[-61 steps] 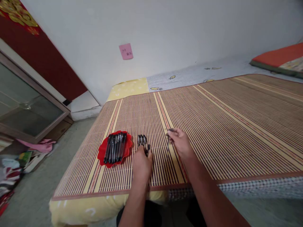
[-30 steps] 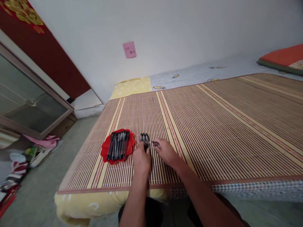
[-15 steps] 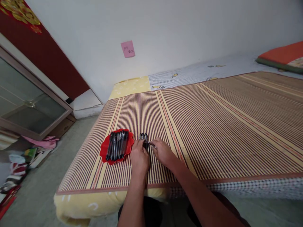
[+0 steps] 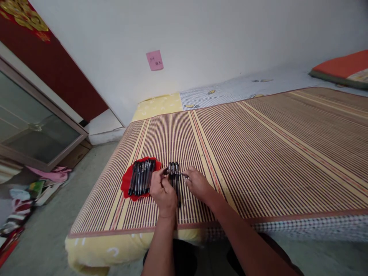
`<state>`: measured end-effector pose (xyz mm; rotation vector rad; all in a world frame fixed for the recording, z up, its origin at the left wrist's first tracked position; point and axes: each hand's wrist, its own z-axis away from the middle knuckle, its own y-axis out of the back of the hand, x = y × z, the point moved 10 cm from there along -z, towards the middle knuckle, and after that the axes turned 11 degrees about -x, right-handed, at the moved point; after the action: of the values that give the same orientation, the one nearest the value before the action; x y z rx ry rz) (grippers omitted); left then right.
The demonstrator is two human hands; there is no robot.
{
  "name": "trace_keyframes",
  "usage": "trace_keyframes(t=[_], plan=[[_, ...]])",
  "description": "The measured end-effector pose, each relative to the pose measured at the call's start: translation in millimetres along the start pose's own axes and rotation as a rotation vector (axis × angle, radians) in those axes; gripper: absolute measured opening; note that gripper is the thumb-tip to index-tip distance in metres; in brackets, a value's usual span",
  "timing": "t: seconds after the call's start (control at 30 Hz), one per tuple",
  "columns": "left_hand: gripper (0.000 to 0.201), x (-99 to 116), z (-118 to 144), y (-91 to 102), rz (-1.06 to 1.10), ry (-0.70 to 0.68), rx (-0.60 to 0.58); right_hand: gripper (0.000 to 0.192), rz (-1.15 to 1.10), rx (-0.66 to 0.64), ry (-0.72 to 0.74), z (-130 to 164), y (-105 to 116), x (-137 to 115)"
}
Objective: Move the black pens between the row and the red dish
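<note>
Three black pens [image 4: 174,175] lie side by side on the striped mat, caps toward the wall. My left hand [image 4: 163,193] is at their left side, its fingertips by the caps and its thumb apart, holding nothing that I can see. Close to the right side of the caps, my right hand [image 4: 197,184] has its fingertips pinched together; what is between them, if anything, is too small to make out. A red scalloped dish [image 4: 125,184] left of my left hand bears several more black pens [image 4: 140,178], lying in a row.
The bamboo mat [image 4: 244,165] covers a bed with a yellow blanket [image 4: 115,251] at its front edge. A white wall [image 4: 201,42] with a pink note [image 4: 154,60] rises behind. Folded orange bedding [image 4: 342,65] lies far right. A glass-panelled door [image 4: 37,122] stands left.
My left hand has moved left and off the pens, so more of their length shows. My right hand stays almost where it was, beside the caps.
</note>
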<state>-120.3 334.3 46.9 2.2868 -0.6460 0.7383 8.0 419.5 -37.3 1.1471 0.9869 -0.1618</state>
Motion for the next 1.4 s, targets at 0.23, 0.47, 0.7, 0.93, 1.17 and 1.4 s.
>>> trace_keyframes(t=[0.23, 0.47, 0.7, 0.93, 1.17, 1.4], plan=[[0.029, -11, 2, 14.1, 0.074, 0.058, 0.105, 0.049, -0.033, -0.064, -0.004, -1, -4, 6], [0.026, 9, 5, 3.9, 0.092, 0.055, 0.030, 0.024, -0.207, 0.113, 0.085, -3, 11, 10], [0.031, 93, 43, -61.2, 0.288, -0.235, -0.356, 0.023, -0.537, 0.207, -0.004, -5, 21, 39], [0.020, 76, 32, -51.2, 0.213, -0.181, -0.325, 0.027, -0.527, 0.242, 0.018, 1, 30, 37], [0.016, -29, -21, 49.1, -0.294, 0.173, 0.004, 0.030, -0.453, 0.254, 0.010, 6, 41, 27], [0.019, -94, -19, 40.3, -0.689, 0.421, -0.331, 0.026, -0.490, 0.287, 0.007, 7, 48, 32]])
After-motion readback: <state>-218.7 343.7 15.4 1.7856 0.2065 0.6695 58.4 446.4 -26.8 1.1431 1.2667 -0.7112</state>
